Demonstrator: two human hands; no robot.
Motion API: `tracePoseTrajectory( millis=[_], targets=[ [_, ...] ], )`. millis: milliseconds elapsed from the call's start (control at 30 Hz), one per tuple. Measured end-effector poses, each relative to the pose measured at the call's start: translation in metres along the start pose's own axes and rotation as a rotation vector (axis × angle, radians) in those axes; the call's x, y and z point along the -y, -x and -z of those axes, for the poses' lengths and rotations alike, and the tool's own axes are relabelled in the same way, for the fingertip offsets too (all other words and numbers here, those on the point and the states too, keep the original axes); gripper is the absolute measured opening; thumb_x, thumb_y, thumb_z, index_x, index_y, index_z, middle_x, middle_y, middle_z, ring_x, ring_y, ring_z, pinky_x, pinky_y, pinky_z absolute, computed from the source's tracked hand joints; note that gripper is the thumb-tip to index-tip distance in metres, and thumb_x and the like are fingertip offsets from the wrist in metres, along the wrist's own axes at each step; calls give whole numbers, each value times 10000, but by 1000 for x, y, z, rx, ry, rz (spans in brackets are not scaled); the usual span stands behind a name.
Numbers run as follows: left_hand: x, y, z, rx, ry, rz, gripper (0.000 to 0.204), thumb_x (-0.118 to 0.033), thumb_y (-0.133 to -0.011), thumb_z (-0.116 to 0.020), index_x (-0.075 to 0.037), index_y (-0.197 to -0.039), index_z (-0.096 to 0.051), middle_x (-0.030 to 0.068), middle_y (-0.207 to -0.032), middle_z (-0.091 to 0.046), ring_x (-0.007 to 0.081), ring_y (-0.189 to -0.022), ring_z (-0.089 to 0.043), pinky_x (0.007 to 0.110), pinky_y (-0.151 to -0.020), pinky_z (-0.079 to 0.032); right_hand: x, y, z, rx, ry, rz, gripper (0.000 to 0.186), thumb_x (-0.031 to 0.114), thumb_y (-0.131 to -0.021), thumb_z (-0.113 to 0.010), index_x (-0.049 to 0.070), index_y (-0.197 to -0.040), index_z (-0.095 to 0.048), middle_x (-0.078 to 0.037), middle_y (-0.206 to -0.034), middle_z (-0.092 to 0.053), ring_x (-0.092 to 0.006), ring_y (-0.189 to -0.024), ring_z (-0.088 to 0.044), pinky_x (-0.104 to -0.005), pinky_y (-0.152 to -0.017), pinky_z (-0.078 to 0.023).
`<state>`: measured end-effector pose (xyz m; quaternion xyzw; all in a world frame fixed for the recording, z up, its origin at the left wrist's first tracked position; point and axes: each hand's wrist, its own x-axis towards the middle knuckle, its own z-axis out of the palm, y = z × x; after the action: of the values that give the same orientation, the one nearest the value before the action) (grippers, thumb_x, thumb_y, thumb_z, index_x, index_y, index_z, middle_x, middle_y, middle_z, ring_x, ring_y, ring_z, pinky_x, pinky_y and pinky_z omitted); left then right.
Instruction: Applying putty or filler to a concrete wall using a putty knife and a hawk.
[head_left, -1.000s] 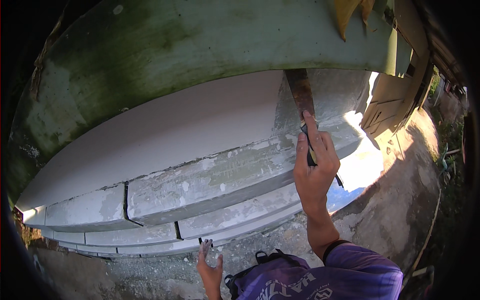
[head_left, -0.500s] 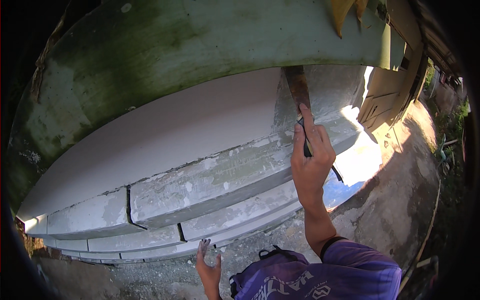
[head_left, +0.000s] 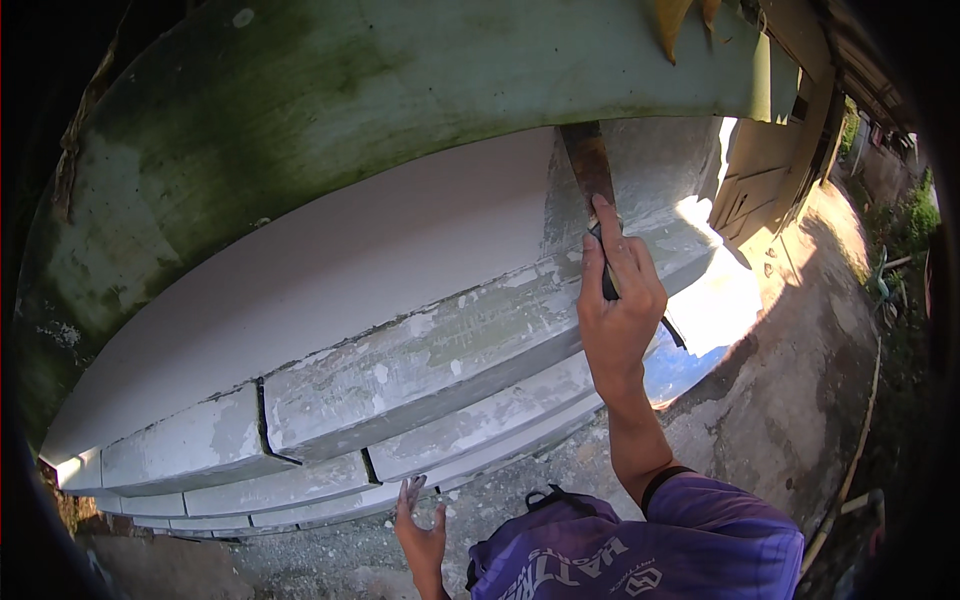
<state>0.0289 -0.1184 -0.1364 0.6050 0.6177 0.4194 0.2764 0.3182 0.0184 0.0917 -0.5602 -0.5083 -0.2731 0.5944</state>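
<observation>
My right hand is closed around the dark handle of a putty knife, its index finger stretched along the rusty brown blade. The blade's far end lies against the wall, up under the overhanging green-stained slab. Left of the blade the wall is smooth and white; to its right is a grey patch. My left hand hangs low beside the stepped ledges, fingers apart and holding nothing. Whitish smears show on its fingertips.
A mossy overhang curves across the top. Below the wall runs a pale, patchy ledge with dark vertical gaps and lower ledges beneath. A blue object sits at the ledges' right end. Rough concrete ground lies right, bordered by plants and a pipe.
The view has shifted slightly. The putty knife keeps almost the same place on the wall, and my left hand stays low with its fingers apart.
</observation>
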Motion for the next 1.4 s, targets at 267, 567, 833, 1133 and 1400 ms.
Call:
tracePoseTrajectory(
  millis=[267, 567, 833, 1133, 1400],
  targets=[
    [4, -1, 2, 16, -17, 0, 749, 42, -737, -731, 34, -1408, -400, 196, -1262, -625, 320, -1217, -575, 393, -1057, -402, -2, 0, -2, -13, 9, 20, 454, 30, -865, -683, 165, -1297, -647, -48, -762, -566, -134, -589, -525, -291, -534, -452],
    [1, 0, 2, 6, -1, -6, 751, 37, -743, -731, 31, -1414, -393, 183, -1267, -629, 310, -1232, -566, 393, -1070, -384, 7, -23, -8, -7, -119, -10, 372, 42, -930, -616, 107, -1295, -640, -87, -738, -580, -143, -628, -519, -297, -580, -436],
    [2, 3, 7, 6, 29, 15, 746, 34, -749, -727, 20, -1417, -396, 168, -1291, -620, 303, -1249, -556, 399, -1082, -368, 10, -21, -2, -18, -63, -15, 364, 59, -924, -638, 110, -1284, -648, -87, -743, -586, -151, -638, -538, -304, -583, -443],
    [-16, 4, 19, 87, 42, 13, 722, 46, -767, -705, 20, -1419, -397, 179, -1312, -602, 294, -1266, -543, 396, -1107, -339, -4, -23, -9, -47, -16, 10, 373, 67, -917, -647, 120, -1286, -646, -88, -751, -592, -170, -644, -561, -318, -608, -476],
    [-9, 22, 35, 135, -37, -32, 742, 43, -776, -717, 11, -1435, -377, 186, -1330, -588, 289, -1260, -547, 392, -1085, -380, 4, -22, 9, 2, -70, 10, 330, 113, -937, -636, 104, -1266, -658, -97, -746, -617, -167, -635, -563, -317, -610, -481]
  ],
)
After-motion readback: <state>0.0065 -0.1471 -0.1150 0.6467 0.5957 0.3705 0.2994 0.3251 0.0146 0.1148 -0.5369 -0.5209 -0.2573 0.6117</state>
